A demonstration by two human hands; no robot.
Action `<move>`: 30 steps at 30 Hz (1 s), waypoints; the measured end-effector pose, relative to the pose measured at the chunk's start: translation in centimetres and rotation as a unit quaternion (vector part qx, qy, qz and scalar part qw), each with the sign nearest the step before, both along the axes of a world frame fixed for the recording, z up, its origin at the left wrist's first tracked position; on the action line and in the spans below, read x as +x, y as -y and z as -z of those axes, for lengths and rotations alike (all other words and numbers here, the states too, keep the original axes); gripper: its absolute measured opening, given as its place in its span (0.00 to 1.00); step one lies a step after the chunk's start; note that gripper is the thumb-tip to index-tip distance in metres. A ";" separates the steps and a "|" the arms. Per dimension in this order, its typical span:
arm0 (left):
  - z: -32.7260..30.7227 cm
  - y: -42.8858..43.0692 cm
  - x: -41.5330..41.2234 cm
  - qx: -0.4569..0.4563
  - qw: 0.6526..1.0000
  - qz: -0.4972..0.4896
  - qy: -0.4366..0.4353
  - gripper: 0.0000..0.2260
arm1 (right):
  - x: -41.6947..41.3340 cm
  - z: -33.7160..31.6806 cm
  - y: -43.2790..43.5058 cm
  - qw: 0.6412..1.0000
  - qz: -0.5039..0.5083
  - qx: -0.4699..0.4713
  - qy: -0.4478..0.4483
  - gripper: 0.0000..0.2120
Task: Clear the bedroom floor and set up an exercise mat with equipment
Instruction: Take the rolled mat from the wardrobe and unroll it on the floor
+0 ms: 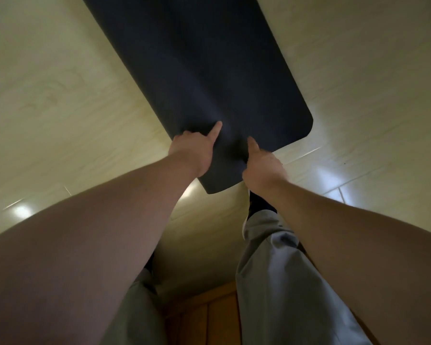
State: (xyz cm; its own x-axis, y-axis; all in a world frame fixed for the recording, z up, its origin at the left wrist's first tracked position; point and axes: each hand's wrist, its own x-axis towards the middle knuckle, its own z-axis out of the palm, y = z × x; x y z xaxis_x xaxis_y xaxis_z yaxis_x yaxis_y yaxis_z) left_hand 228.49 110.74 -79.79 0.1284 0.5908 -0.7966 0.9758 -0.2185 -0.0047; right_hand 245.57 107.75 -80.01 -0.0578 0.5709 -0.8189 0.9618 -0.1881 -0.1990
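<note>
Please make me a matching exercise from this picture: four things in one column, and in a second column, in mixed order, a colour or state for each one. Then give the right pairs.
Column 1
1. exercise mat
2. floor
3. trousers
4. left hand

Column 2
A. grey
B. holds the near edge of the mat, thumb on top
C. very dark, almost black
D. pale, with a wood pattern

Pairs: 1-C, 2-D, 3-A, 4-B

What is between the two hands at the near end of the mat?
Only a strip of the dark mat itself, which the left hand and right hand both pinch; head view.
</note>
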 end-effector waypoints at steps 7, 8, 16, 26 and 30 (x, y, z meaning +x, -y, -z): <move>-1.0 1.6 -4.1 0.062 0.998 0.026 -0.001 0.21 | -5.9 0.3 -0.7 0.996 -0.082 -0.006 0.019 0.18; -1.0 1.9 -4.7 0.073 0.997 0.034 0.010 0.19 | -6.7 0.2 -0.6 0.998 -0.068 -0.010 0.005 0.17; -0.4 4.5 -9.7 0.054 0.998 -0.026 0.026 0.34 | -12.3 0.2 -0.4 0.999 -0.006 -0.027 -0.017 0.29; -0.4 8.9 -15.6 0.047 0.994 -0.094 -0.010 0.26 | -18.5 0.7 2.8 0.993 -0.016 -0.079 -0.087 0.29; 0.1 10.2 -17.3 0.027 0.989 -0.145 -0.009 0.37 | -20.4 0.7 3.5 0.996 -0.008 -0.067 -0.064 0.33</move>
State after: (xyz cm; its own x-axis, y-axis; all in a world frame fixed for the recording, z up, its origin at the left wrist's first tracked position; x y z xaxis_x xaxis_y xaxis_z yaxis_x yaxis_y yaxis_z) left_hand 211.15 100.51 -79.88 -0.0657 0.6427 -0.7633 0.9971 0.0708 -0.0263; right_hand 225.12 104.27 -80.70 -0.1736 0.4547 -0.8736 0.9333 -0.2071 -0.2933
